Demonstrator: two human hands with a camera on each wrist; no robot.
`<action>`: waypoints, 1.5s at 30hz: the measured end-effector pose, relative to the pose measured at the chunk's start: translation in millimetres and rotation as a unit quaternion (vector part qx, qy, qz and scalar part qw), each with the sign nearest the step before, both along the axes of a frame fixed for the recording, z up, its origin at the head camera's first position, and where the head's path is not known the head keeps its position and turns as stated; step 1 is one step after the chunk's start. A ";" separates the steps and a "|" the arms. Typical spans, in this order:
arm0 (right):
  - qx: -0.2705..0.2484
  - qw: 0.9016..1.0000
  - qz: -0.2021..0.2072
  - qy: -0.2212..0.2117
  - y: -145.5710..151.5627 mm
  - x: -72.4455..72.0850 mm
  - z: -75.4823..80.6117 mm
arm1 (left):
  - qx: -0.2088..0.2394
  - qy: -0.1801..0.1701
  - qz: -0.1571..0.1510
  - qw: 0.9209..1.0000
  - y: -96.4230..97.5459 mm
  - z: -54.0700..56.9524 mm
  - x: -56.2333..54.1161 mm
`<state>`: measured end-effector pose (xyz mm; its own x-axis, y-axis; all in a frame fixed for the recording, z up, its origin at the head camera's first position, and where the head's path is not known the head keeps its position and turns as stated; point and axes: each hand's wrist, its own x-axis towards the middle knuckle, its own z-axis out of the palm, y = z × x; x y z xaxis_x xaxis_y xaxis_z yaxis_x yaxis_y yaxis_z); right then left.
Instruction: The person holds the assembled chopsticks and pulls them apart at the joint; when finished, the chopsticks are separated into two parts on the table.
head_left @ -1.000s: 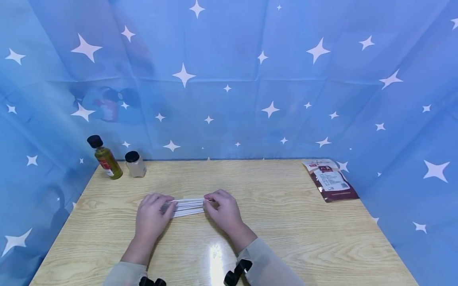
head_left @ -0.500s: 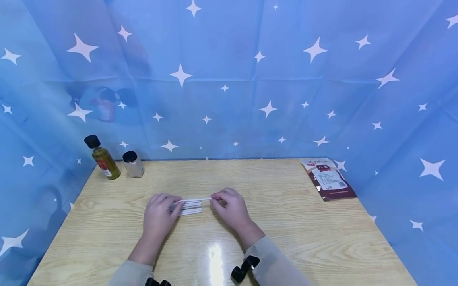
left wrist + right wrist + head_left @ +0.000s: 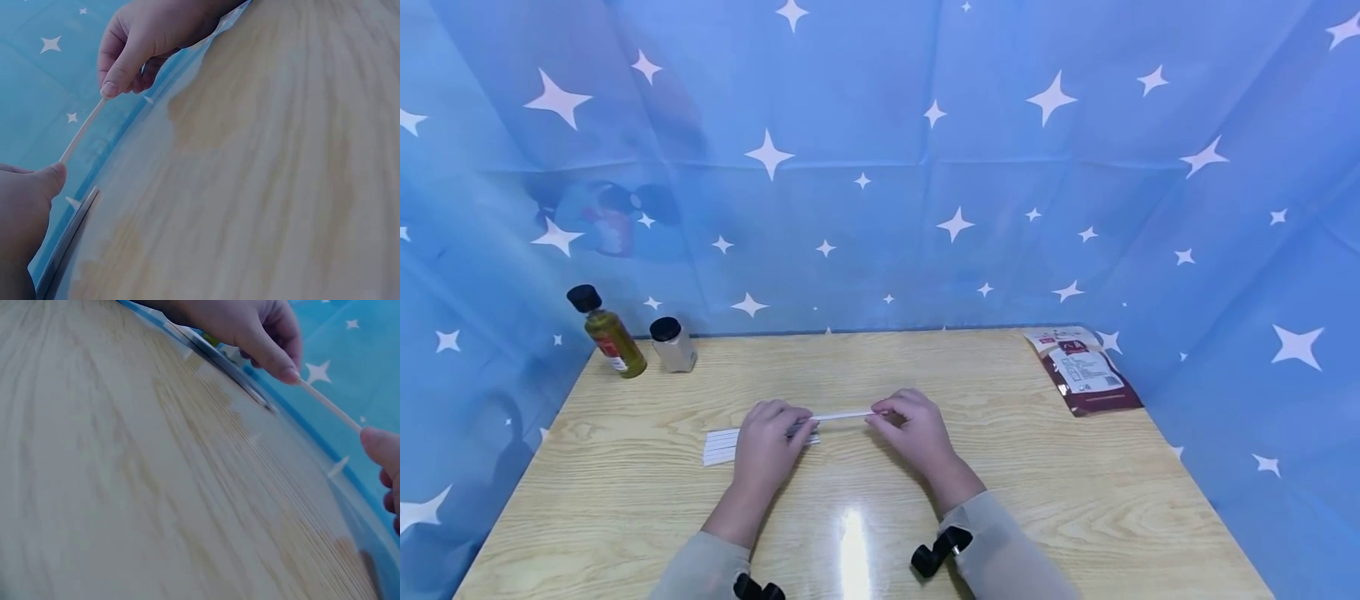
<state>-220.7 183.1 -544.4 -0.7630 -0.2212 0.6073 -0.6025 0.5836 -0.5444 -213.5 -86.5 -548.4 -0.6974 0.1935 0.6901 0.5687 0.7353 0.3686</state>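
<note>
A single thin white stick (image 3: 842,415) is stretched between my two hands, raised off the table. My left hand (image 3: 767,442) pinches its left end, and my right hand (image 3: 919,429) pinches its right end with thumb and fingertips. In the left wrist view the stick (image 3: 81,132) looks slim and straight; the right wrist view shows the stick (image 3: 331,405) between both thumbs. Several similar white sticks (image 3: 720,447) lie side by side on the table under my left hand, which hides their middle part.
On the wood-grain table (image 3: 1000,475), a green-brown bottle (image 3: 616,343) and a black-lidded jar (image 3: 675,346) stand at the back left. A maroon and white pouch (image 3: 1086,371) lies at the back right. A blue star-patterned curtain (image 3: 880,208) hangs behind.
Both hands have moved to the right, carrying one stick away from the others. The remaining sticks, earlier between my hands, now lie beneath and left of my left hand.
</note>
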 end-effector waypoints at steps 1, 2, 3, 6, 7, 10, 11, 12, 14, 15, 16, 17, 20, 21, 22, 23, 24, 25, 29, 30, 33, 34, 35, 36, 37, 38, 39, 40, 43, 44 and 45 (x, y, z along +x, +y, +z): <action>0.002 1.000 0.001 0.003 2.9 -0.5 -0.1 | 0.004 0.001 -0.001 1.000 2.9 -0.4 -1.2; 0.006 1.000 0.001 0.007 6.0 -1.0 0.0 | 0.008 0.003 -0.003 1.000 6.2 -0.5 -2.5; 0.010 1.000 0.000 0.011 9.3 -1.6 -0.2 | 0.011 0.004 -0.005 1.000 9.9 -0.7 -4.0; 0.015 1.000 -0.011 0.021 19.8 -3.1 0.3 | 0.018 0.011 -0.013 1.000 22.8 -0.3 -9.1; 0.016 0.999 -0.016 0.022 23.4 -3.5 0.6 | 0.019 0.013 -0.016 1.000 27.3 0.0 -10.7; 0.017 0.999 -0.031 0.010 33.4 -3.8 2.2 | 0.018 0.014 -0.022 0.999 39.9 1.1 -14.7; 0.017 0.999 -0.033 0.002 36.4 -3.6 3.0 | 0.019 0.013 -0.023 0.999 43.5 1.2 -15.3; 0.017 0.999 -0.035 -0.007 39.5 -3.2 3.5 | 0.018 0.013 -0.023 1.000 46.9 0.8 -16.0; 0.017 0.999 -0.039 -0.027 45.8 -1.7 4.5 | 0.016 0.008 -0.025 1.000 53.9 -0.3 -16.9; 0.016 0.998 -0.042 -0.036 49.2 -0.9 4.8 | 0.015 0.007 -0.026 1.000 57.5 -1.0 -17.3; 0.015 0.998 -0.046 -0.045 52.7 0.1 5.1 | 0.015 0.005 -0.029 0.999 61.3 -1.8 -17.7; 0.015 0.997 -0.051 -0.054 56.5 1.0 5.5 | 0.016 0.005 -0.031 0.999 65.4 -2.6 -18.3; 0.015 0.994 -0.073 -0.074 67.9 3.9 6.2 | 0.020 0.008 -0.043 0.999 78.7 -4.3 -20.1; 0.015 0.994 -0.081 -0.078 71.5 4.8 6.6 | 0.023 0.009 -0.048 0.999 83.0 -4.5 -20.8; 0.015 0.993 -0.087 -0.083 74.9 5.6 6.9 | 0.025 0.010 -0.052 0.998 87.0 -4.8 -21.5; 0.016 0.992 -0.092 -0.087 77.8 6.3 7.0 | 0.027 0.009 -0.055 0.998 90.6 -5.1 -22.0; 0.018 0.991 -0.097 -0.091 80.4 6.7 7.1 | 0.027 0.007 -0.057 0.998 93.5 -5.2 -22.3; 0.018 0.990 -0.099 -0.095 82.5 7.0 7.1 | 0.028 0.002 -0.058 0.998 95.9 -5.0 -22.5; 0.022 0.989 -0.103 -0.106 86.3 6.8 7.2 | 0.032 -0.025 -0.054 0.998 101.9 -4.4 -24.2; 0.021 0.988 -0.105 -0.108 86.5 6.6 7.3 | 0.032 -0.029 -0.053 0.998 102.8 -4.1 -24.5; 0.018 0.988 -0.106 -0.112 86.2 5.8 7.2 | 0.034 -0.030 -0.052 0.998 105.1 -4.5 -26.1; 0.017 0.988 -0.104 -0.112 85.9 5.5 6.9 | 0.035 -0.029 -0.052 0.998 105.4 -4.6 -26.2; 0.017 0.989 -0.101 -0.110 85.4 5.2 6.5 | 0.035 -0.028 -0.052 0.998 105.5 -5.0 -26.2; 0.018 0.989 -0.099 -0.110 85.0 5.0 6.1 | 0.035 -0.030 -0.053 0.998 105.5 -5.4 -26.3; 0.019 0.989 -0.095 -0.109 84.4 4.8 5.7 | 0.034 -0.033 -0.056 0.997 105.5 -5.8 -26.4; 0.022 0.990 -0.092 -0.108 83.7 4.7 5.4 | 0.033 -0.040 -0.058 0.997 105.5 -6.2 -26.2; 0.025 0.990 -0.091 -0.107 83.0 4.8 5.0 | 0.030 -0.047 -0.059 0.997 105.5 -6.6 -25.8; 0.028 0.990 -0.090 -0.107 82.2 5.1 4.8 | 0.027 -0.054 -0.059 0.996 105.6 -7.1 -25.7; 0.035 0.989 -0.094 -0.112 80.6 6.0 4.3 | 0.018 -0.071 -0.062 0.995 105.8 -8.9 -25.2; 0.038 0.988 -0.097 -0.114 80.4 6.2 4.1 | 0.016 -0.073 -0.061 0.995 106.0 -9.4 -25.2; 0.038 0.988 -0.099 -0.116 80.3 6.3 3.8 | 0.015 -0.074 -0.061 0.995 106.2 -9.7 -25.4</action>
